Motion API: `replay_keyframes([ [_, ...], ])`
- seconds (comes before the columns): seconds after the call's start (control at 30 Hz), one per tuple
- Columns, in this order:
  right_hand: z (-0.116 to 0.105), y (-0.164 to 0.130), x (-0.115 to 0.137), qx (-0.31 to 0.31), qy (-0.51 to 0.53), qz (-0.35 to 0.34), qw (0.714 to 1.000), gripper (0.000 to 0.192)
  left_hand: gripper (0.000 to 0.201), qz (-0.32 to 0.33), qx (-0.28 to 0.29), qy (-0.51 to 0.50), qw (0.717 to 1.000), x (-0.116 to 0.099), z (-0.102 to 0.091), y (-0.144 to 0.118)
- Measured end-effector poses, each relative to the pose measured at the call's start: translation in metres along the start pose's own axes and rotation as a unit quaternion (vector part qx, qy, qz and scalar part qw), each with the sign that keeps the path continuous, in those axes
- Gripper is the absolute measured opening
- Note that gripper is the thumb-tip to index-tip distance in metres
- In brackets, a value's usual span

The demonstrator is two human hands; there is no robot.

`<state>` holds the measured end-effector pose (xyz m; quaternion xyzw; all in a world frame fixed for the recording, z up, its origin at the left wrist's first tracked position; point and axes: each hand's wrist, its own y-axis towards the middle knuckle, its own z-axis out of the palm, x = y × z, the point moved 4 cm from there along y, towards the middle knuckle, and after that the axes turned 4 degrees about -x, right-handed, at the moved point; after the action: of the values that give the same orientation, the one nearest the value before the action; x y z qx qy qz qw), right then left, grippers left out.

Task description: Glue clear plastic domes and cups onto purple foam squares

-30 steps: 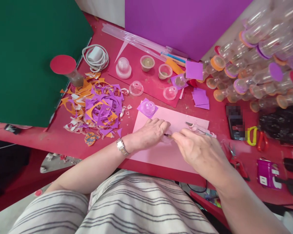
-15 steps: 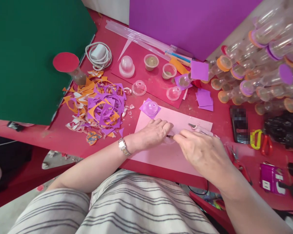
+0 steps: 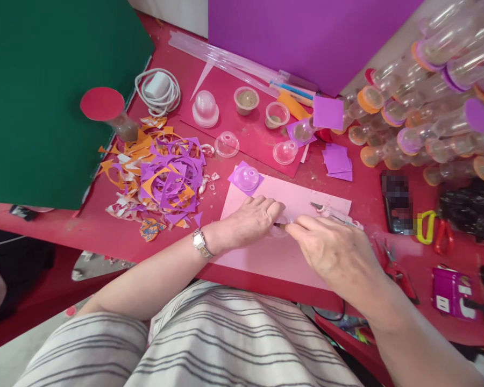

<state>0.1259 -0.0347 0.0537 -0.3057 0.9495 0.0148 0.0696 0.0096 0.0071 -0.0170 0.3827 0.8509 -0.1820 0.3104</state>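
Note:
On a pink sheet [image 3: 258, 264], my left hand [image 3: 252, 219] presses a clear plastic piece [image 3: 279, 232], probably a domed lid; its fingers are curled round the edge. My right hand [image 3: 334, 247] is closed round a slim tool with a dark pointed tip [image 3: 279, 225], and its handle is hidden in the fist. That tip touches or nearly touches the plastic, close to my left fingers. Just beyond my left hand, a clear domed lid [image 3: 247, 177] sits on a purple square. Another pointed tool [image 3: 331, 214] with a pale handle lies past my right hand.
Purple and orange paper scraps [image 3: 171, 183] are heaped at the left, beside a red-topped clear bottle [image 3: 123, 123]. Small cups [image 3: 246, 101] and domed lids [image 3: 285, 152] stand farther back. Stacked clear bottles [image 3: 423, 121] fill the right. Scissors [image 3: 401, 277] and a phone [image 3: 397, 201] lie nearer.
The view has shifted slightly. My right hand and the tool tip have barely moved, and more of the dark tip shows by my left fingers. Both hands keep their grip.

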Motion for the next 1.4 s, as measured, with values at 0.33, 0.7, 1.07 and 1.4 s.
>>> replay_keyframes([
  [0.33, 0.009, 0.003, -0.010, 0.093, 0.025, 0.066, 0.993, 0.027, 0.019, 0.018, -0.007, 0.025, 0.999, 0.001, 0.002, -0.001],
  [0.7, 0.010, 0.005, -0.004, 0.180, 0.008, 0.111, 0.977, 0.024, 0.021, 0.012, -0.018, 0.042, 0.999, 0.001, 0.004, 0.000],
  [1.07, 0.006, 0.000, 0.008, 0.088, -0.032, 0.088, 0.992, 0.023, 0.021, 0.015, -0.025, 0.028, 0.999, 0.002, 0.004, 0.000],
  [1.4, 0.002, -0.002, 0.007, 0.001, -0.031, 0.038, 0.999, 0.028, 0.020, 0.018, -0.049, 0.026, 0.998, 0.006, 0.010, 0.000],
])
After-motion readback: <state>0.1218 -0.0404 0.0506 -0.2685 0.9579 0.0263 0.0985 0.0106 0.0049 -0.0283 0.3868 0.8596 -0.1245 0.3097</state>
